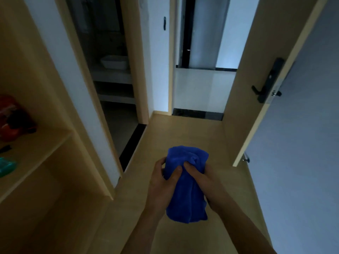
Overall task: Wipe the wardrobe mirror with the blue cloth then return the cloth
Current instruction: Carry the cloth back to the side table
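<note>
— Two hands, one cloth: how does the grip stand?
— Left hand (161, 182) and right hand (203, 182) both close their fingers around the bunched blue cloth (185, 187), held upright between them over the wooden floor (165, 136).
— And around them?
— Open shelf (36, 149) at left, carrying a red object (14, 120); dim bathroom doorway (113, 70) ahead with a white basin (114, 64); open door at right, its black handle (266, 83) showing.
</note>
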`<state>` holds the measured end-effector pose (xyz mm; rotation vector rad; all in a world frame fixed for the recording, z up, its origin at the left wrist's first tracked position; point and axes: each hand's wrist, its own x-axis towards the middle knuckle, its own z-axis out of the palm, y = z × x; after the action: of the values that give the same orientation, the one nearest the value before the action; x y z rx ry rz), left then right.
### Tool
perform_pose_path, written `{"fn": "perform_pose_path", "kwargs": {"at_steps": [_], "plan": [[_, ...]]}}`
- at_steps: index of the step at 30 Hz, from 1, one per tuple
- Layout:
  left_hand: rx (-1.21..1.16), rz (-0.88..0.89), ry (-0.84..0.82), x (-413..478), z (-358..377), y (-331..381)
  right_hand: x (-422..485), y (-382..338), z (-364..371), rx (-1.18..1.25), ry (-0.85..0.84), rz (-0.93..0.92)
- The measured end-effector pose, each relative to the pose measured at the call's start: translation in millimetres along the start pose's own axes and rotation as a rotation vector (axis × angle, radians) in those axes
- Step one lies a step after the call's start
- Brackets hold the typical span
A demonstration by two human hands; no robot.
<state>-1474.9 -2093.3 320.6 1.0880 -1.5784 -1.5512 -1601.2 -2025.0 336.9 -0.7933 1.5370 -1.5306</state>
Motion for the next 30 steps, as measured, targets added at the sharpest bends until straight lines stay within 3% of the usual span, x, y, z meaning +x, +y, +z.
{"fn": "perform_pose_path", "kwargs": {"at_steps": [11,22,30], "plan": [[0.003,-0.078,-0.411,11,85,-13,-45,18,-70,0.003,0.481,0.089],[0.085,-0.016,-0.869,-16,112,-17,-118,39,-58,0.115,0.994,0.234],[0.159,-0.017,-1.236,-72,130,-27,-203,56,-48,0.230,1.289,0.213]]}}
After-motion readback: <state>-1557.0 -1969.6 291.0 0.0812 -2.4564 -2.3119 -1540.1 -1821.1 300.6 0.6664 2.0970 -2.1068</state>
